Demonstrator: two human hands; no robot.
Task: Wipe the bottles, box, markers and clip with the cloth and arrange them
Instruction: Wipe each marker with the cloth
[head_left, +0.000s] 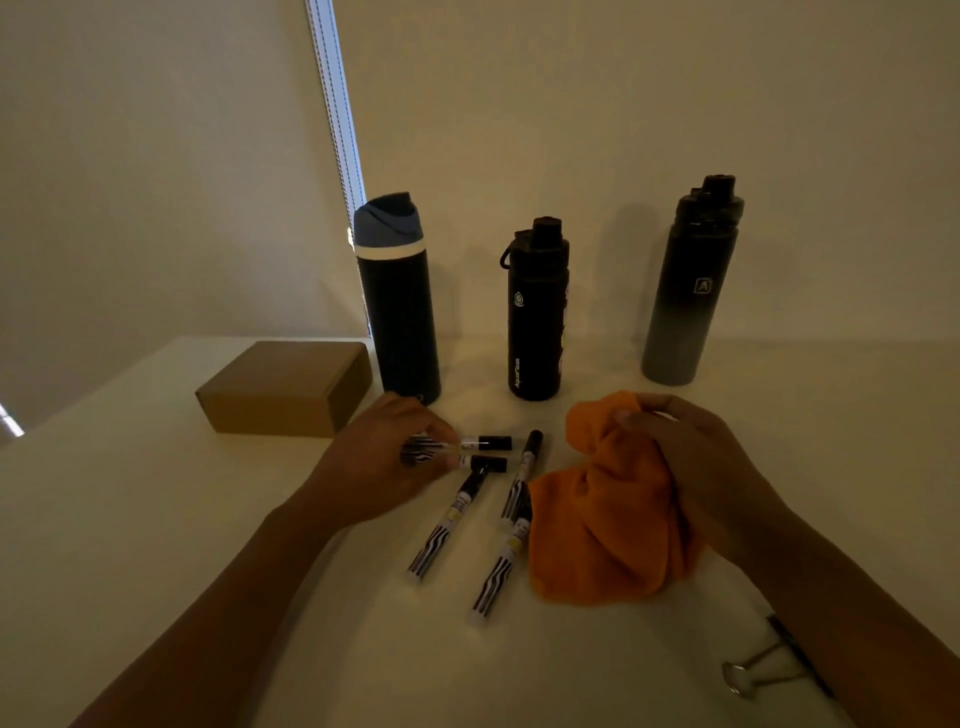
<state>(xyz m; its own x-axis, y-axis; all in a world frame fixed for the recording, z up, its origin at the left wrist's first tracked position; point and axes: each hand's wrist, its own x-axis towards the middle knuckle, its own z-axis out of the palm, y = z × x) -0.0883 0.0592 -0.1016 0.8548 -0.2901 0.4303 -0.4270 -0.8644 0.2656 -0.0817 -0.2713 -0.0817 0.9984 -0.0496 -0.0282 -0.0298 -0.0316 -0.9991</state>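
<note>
Left hand (384, 457) pinches two markers (483, 452), presumably for wiping. Right hand (691, 452) holds the cloth (608, 525) bunched in its grip, ready.

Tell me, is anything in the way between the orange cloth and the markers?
Nothing visible. The cloth, gripped by the right hand, lies right beside the markers, its edge against the nearest ones. The left hand holds two of them.

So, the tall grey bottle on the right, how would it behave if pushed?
The grey bottle stands upright, tall and narrow, so a push near its cap would probably tip it. Its round body would likely roll once down.
</note>
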